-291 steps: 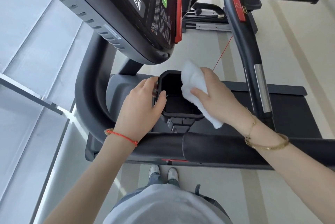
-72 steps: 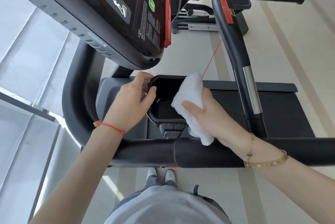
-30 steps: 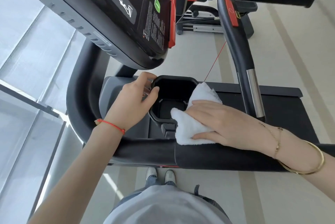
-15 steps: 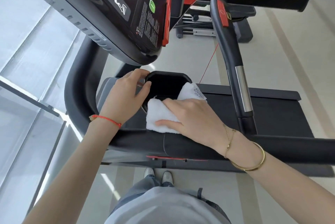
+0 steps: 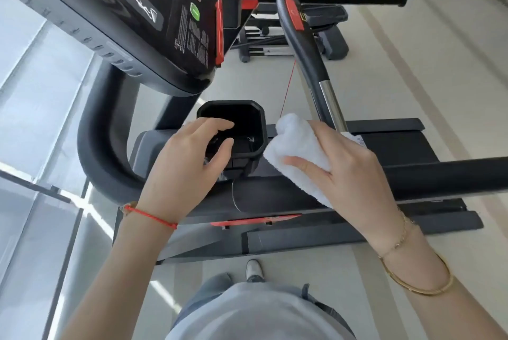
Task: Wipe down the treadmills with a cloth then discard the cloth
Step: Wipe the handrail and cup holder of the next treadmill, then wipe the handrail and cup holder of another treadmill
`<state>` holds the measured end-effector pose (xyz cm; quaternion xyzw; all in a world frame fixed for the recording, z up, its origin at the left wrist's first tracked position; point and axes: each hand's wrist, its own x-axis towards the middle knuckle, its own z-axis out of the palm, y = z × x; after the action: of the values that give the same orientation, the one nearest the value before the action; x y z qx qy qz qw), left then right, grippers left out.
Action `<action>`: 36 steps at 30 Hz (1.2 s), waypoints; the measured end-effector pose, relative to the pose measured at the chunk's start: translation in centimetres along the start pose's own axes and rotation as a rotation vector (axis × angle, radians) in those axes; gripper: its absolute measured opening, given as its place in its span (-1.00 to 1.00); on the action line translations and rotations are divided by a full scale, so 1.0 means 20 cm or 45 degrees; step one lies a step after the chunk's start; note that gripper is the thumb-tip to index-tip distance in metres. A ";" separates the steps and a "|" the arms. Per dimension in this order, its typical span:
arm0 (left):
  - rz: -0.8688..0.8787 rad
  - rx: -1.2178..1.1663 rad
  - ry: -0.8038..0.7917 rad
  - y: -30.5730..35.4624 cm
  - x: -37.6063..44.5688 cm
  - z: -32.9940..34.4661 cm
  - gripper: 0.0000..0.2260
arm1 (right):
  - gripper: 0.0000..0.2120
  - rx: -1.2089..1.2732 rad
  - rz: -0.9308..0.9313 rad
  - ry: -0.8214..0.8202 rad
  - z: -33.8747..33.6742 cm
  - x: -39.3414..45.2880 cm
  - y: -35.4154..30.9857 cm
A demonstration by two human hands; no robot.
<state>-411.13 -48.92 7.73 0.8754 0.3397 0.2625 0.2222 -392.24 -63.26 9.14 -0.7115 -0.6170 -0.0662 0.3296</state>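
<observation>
A black treadmill stands before me, its console (image 5: 137, 9) tilted at the upper left. Below the console sits a black cup holder (image 5: 259, 125). My left hand (image 5: 187, 166) lies over the holder's left side, fingers apart, the index finger reaching across the opening; it grips nothing that I can see. My right hand (image 5: 349, 172) is closed on a folded white cloth (image 5: 297, 144) just right of the holder, the cloth touching the holder's right outer wall and hanging down over the padded front bar (image 5: 445, 177).
A curved black handle with a metal sensor strip (image 5: 328, 100) rises just behind the cloth. The running belt (image 5: 393, 144) lies to the right. Another machine (image 5: 291, 42) stands further back on the beige floor. Glass panels (image 5: 33, 119) are to the left.
My right hand has carried the cloth from the holder's near rim to its right side. My left hand has let go of the rim, and its fingers now spread over the opening.
</observation>
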 end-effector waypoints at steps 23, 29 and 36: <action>0.959 -0.406 -0.715 0.18 -0.20 0.10 -0.79 | -0.58 -0.368 1.389 0.328 -0.02 -0.90 -0.79; 1.163 -0.454 -0.892 0.34 -0.28 0.21 -0.78 | -0.59 -0.432 1.683 0.424 -0.05 -1.08 -0.94; 1.355 -0.506 -1.148 0.65 -0.42 0.40 -0.77 | -0.54 -0.530 1.930 0.663 -0.11 -1.29 -1.02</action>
<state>-405.45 -65.24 6.40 0.8883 -0.3112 0.0054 0.3377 -416.32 -85.52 5.76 -0.9430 0.1508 -0.1014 0.2788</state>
